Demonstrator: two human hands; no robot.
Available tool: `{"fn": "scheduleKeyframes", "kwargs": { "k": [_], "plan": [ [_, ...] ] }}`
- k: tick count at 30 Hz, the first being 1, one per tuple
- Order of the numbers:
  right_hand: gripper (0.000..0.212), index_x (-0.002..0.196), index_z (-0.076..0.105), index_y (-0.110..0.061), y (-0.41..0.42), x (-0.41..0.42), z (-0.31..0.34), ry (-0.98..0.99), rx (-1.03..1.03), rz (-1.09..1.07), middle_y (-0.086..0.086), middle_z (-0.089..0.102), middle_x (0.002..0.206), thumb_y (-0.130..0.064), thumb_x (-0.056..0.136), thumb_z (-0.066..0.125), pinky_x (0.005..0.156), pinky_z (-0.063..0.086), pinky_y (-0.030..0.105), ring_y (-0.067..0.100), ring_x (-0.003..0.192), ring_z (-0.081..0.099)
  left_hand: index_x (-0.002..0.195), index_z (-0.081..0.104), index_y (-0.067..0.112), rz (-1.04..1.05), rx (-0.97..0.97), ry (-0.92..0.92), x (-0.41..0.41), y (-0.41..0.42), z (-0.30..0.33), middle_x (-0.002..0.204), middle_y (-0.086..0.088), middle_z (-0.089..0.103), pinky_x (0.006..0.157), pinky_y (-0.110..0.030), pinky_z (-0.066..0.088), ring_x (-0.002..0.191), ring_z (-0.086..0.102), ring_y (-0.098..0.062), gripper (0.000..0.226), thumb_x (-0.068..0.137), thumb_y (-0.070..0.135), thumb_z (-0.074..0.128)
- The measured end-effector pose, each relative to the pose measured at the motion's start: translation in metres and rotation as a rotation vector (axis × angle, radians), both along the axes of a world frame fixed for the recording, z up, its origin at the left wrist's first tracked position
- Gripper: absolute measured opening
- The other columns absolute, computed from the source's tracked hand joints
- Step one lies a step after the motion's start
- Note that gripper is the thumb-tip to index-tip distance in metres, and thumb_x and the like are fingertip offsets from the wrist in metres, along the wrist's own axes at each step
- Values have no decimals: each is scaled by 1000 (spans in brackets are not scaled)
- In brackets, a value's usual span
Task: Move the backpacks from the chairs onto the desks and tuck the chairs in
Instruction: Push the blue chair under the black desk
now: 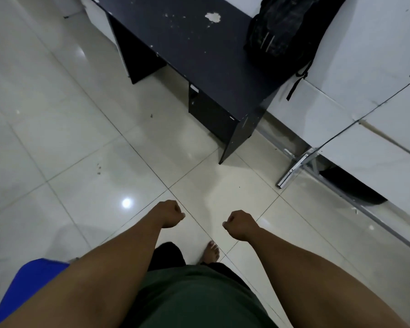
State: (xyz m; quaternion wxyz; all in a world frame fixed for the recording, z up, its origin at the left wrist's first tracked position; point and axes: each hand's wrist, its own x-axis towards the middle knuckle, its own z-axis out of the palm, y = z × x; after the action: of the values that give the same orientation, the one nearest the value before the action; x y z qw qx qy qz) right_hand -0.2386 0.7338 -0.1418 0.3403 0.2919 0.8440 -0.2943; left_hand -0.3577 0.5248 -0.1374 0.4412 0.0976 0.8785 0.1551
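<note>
A black backpack point(287, 29) lies on the far right end of a black desk point(199, 55) with chipped paint, leaning against the white wall; one strap hangs off the desk's edge. My left hand point(169, 213) and my right hand point(238, 224) hang in front of me over the tiled floor, both curled into fists and holding nothing. A blue chair seat point(31, 287) shows at the lower left, partly hidden behind my left forearm. Both hands are well short of the desk.
Glossy pale floor tiles point(81, 138) stretch between me and the desk. White panels point(376, 67) line the right side, with a metal bracket point(294, 169) at their base on the floor. My bare foot point(212, 252) shows below my hands.
</note>
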Motion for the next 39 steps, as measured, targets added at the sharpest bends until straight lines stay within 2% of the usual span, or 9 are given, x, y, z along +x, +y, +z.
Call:
{"fn": "scheduleKeyframes", "kwargs": {
  "k": [4,8,11,16,24,29,33,36,39],
  "plan": [
    [35,106,67,1,-45,8,6,48,-7,-23,14,69,110,-31,95,56,88,53,37,28,106,62,115,61,13,-18,3,43,13,-38,2,126,-3,58,95,-30,44,117,54,-21,31,95,37,58],
    [32,106,67,-4,-88,20,8,69,-1,-60,10,68,114,-32,96,56,88,50,34,27,111,60,116,61,14,-37,-13,59,21,-79,4,127,-4,58,92,-28,43,119,53,-21,31,95,36,58],
    [30,108,67,-8,-125,38,8,59,-24,-66,9,67,119,-33,94,58,91,50,34,27,113,60,118,60,13,-52,-40,52,34,-114,5,129,-6,58,96,-30,44,120,53,-23,33,96,38,57],
    [33,107,68,-4,-168,77,9,54,-26,-39,10,67,117,-32,95,57,93,52,37,27,110,60,122,61,11,-65,-69,22,72,-153,4,131,-7,58,100,-32,45,123,53,-24,37,97,37,56],
    [30,108,66,-9,-178,133,9,66,5,-10,6,67,115,-34,95,57,91,52,36,24,108,60,120,61,8,-27,-29,24,142,-162,6,128,-8,61,97,-32,44,120,54,-24,37,98,36,53],
    [33,106,68,-1,-183,190,6,55,4,43,13,70,110,-30,94,58,89,52,37,28,107,63,122,58,12,13,-1,24,206,-167,3,128,-5,59,96,-31,44,118,54,-22,35,96,37,55],
    [32,106,67,-2,-194,239,4,4,-9,91,11,69,113,-30,94,57,88,51,35,26,107,62,125,57,13,-14,-24,-5,259,-178,0,132,-5,58,96,-29,45,119,53,-22,37,96,36,54],
    [31,98,66,1,-205,268,3,-23,0,114,15,70,112,-29,93,57,87,53,37,28,105,64,125,57,14,-11,-25,-12,292,-194,2,132,-5,57,96,-30,44,120,53,-22,38,97,38,54],
    [36,107,67,3,-219,280,5,-22,5,124,15,69,113,-29,94,57,87,53,37,28,105,64,125,57,15,-2,-33,-1,308,-214,4,131,-4,58,97,-31,44,119,54,-21,38,98,40,53]
  ]
}}
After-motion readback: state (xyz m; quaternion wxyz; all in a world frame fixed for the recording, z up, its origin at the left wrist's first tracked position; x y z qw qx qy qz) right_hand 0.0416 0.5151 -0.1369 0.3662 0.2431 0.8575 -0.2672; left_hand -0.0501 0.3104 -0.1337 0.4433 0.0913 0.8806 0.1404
